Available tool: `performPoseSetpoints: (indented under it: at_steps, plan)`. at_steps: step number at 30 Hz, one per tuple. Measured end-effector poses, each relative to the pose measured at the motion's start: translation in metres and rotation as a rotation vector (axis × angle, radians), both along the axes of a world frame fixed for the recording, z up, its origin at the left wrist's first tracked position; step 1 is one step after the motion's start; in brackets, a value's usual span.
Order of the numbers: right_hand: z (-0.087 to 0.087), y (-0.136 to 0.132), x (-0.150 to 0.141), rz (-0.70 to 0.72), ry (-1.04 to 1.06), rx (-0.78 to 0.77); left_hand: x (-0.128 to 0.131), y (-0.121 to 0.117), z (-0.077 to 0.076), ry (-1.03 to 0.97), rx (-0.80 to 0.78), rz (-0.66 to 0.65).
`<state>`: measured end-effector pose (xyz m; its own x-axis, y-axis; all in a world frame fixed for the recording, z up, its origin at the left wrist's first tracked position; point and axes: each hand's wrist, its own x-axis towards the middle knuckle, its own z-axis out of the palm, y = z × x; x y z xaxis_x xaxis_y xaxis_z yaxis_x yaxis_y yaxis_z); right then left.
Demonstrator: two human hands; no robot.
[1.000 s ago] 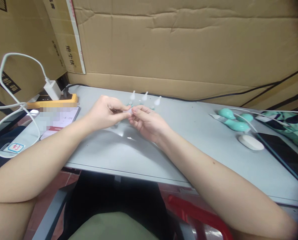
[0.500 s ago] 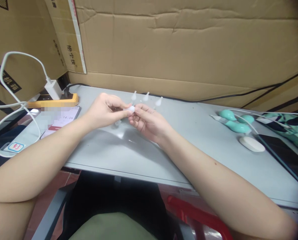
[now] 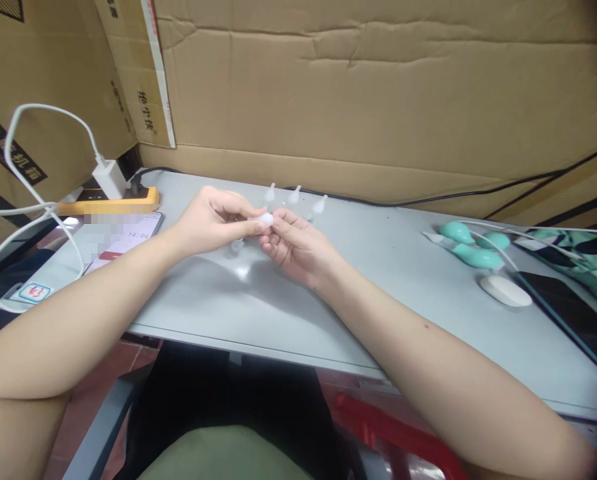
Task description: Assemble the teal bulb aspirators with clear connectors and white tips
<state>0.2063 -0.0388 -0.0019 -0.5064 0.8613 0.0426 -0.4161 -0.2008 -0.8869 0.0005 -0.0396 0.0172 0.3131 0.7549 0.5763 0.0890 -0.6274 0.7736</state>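
My left hand (image 3: 211, 222) and my right hand (image 3: 294, 247) meet above the grey table (image 3: 388, 280), both pinching a small white plastic piece (image 3: 265, 219) between their fingertips. Just behind the hands stand three small white-tipped nozzles (image 3: 294, 196) in a row on the table. The rest of the pinched piece is hidden by my fingers.
A phone (image 3: 121, 237) lies left, beside an orange power strip (image 3: 105, 199) with a white charger (image 3: 109, 179) and looping cable. At right are teal bulbs (image 3: 471, 243), a white oval object (image 3: 505, 291) and a dark tablet (image 3: 575, 310). Cardboard boxes (image 3: 378, 93) wall the back.
The hands stay together in nearly the same spot; the white piece now shows a little more between the fingertips. Nothing else moved.
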Motion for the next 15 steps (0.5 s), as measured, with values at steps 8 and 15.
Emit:
performPoseSetpoints:
  at_steps: [8,15]
  plan:
    - [-0.0007,0.0017,-0.0032,-0.138,-0.044,0.034,0.0031,-0.003,0.0032,0.049,-0.056,0.052]
    - [0.0011,0.0021,-0.001,-0.127,-0.058,0.004,0.001,-0.004,0.0075,0.096,-0.016,0.103]
